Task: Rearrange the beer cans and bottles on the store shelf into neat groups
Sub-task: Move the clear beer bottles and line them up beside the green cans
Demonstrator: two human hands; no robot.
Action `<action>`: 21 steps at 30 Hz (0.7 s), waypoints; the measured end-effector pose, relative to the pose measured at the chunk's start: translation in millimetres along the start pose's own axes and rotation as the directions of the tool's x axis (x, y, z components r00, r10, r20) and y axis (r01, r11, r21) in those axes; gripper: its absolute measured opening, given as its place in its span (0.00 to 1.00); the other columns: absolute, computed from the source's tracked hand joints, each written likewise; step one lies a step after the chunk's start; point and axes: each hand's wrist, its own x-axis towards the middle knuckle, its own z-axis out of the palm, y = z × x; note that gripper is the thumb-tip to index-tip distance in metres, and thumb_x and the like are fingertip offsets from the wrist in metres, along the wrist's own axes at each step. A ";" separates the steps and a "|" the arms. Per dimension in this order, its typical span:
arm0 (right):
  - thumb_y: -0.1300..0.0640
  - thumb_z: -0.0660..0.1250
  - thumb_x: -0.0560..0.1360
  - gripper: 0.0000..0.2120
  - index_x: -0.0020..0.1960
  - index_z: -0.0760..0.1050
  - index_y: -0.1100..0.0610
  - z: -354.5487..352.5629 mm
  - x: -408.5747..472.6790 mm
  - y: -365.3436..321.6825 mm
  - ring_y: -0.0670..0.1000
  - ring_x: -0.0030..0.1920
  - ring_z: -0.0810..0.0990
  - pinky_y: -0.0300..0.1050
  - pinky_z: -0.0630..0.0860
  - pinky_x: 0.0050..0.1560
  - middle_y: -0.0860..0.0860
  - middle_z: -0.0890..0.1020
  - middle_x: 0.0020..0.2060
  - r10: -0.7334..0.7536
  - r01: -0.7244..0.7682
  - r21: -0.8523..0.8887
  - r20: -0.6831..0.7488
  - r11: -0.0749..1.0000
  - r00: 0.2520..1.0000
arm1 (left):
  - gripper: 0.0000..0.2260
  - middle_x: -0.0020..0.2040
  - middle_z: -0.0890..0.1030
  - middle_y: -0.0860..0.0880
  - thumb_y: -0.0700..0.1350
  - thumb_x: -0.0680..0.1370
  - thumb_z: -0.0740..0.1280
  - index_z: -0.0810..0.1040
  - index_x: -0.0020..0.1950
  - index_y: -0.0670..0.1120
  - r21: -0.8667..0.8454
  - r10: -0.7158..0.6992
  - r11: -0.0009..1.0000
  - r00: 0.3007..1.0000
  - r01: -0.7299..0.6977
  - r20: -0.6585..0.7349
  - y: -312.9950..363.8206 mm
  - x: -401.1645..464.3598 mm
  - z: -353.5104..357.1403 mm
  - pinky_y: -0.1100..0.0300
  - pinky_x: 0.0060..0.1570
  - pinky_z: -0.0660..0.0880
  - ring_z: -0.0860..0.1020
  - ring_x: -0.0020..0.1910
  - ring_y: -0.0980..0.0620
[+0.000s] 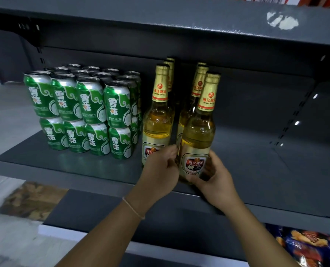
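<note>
Green aluminium beer cans (79,110) stand stacked two high in tidy rows on the left of the dark grey metal shelf (256,160). Just beside them cluster clear glass bottles of golden beer with gold foil necks (158,116). Both hands cup the nearest bottle (197,135) low at its label — left hand (161,170) and right hand (216,178) on opposite sides, near the shelf's front edge.

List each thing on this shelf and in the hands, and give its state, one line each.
green cans: upright, stacked two high in a block.
front right bottle: upright, capped, gripped low by both hands.
front left bottle: upright, capped.
left hand: closed on the bottle.
right hand: closed on the bottle.
shelf: bare at right.
</note>
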 end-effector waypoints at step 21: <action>0.64 0.82 0.62 0.36 0.67 0.74 0.53 6.9 9.0 10.1 0.44 0.59 0.81 0.51 0.77 0.64 0.45 0.83 0.58 0.029 -0.028 0.037 -0.016 0.999 0.999 | 0.18 0.64 0.78 0.48 0.37 0.78 0.59 0.74 0.68 0.45 0.257 -0.068 0.964 0.998 0.066 -0.001 -25.3 -15.7 8.8 0.66 0.58 0.67 0.74 0.64 0.50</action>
